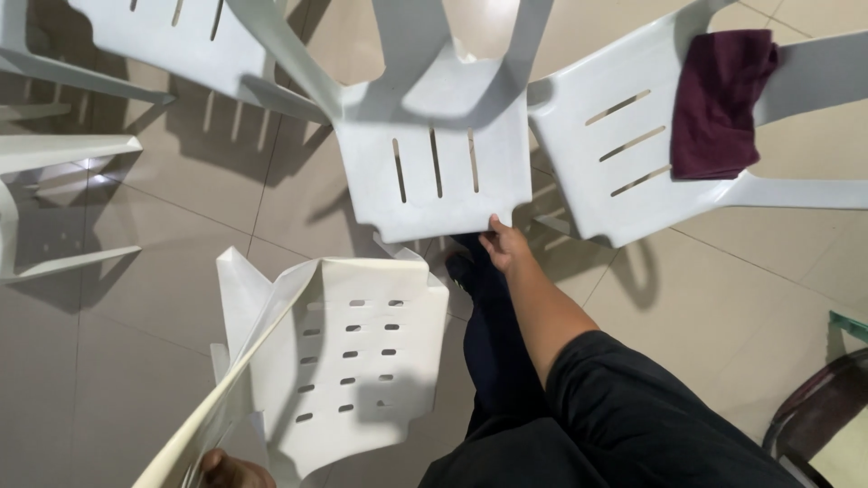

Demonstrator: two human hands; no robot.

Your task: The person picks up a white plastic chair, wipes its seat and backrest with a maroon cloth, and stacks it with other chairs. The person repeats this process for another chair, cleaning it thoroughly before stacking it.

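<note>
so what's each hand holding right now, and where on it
Right hand grips the front edge of the white chair's seat. Left hand holds the cream chair by its backrest edge.

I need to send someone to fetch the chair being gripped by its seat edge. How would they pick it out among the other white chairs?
Start at the tiled floor, where several white plastic chairs stand. Find the right hand: it grips the front edge of the middle chair. Its seat has three long slots and is bare, unlike the neighbour with the maroon cloth or the cream chair with many small holes.

Left hand [231, 472] — mostly cut off below, its fingers perhaps hidden.
</note>
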